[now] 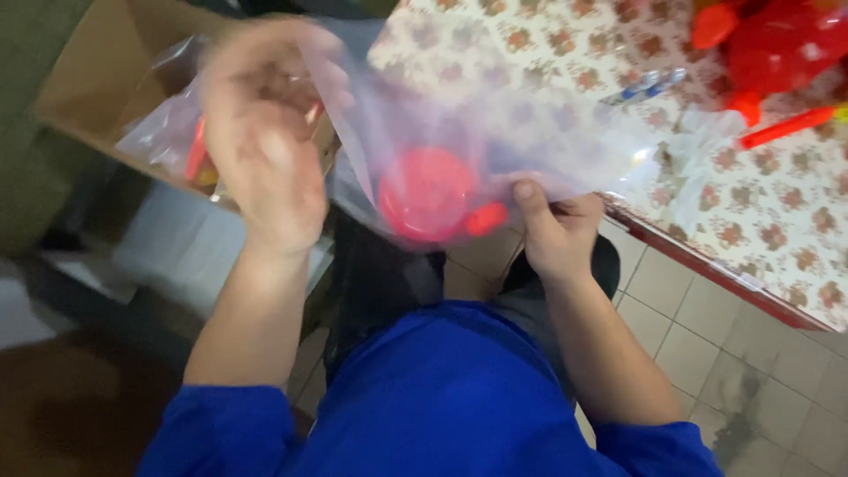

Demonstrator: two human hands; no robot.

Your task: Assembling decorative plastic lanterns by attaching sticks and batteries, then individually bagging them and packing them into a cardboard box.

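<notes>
Blue sleeves nearest, right hand (556, 231) pinching clear plastic bag (495, 150) with red round toy (428, 193) inside, above lap beside counter (777, 212); left hand (265, 141) blurred, fingers' grip unclear; best steadied, mouth kept taut.

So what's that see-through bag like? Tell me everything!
The bag is clear, thin plastic, a bit cloudy and crinkly. Inside, at its low end, sits a round red toy with a small red knob beside it. The right hand pinches the bag's lower edge, thumb on top. The left hand, blurred, is up at its other side. The bag hangs in the air above the person's lap, next to the flowered table.
</notes>
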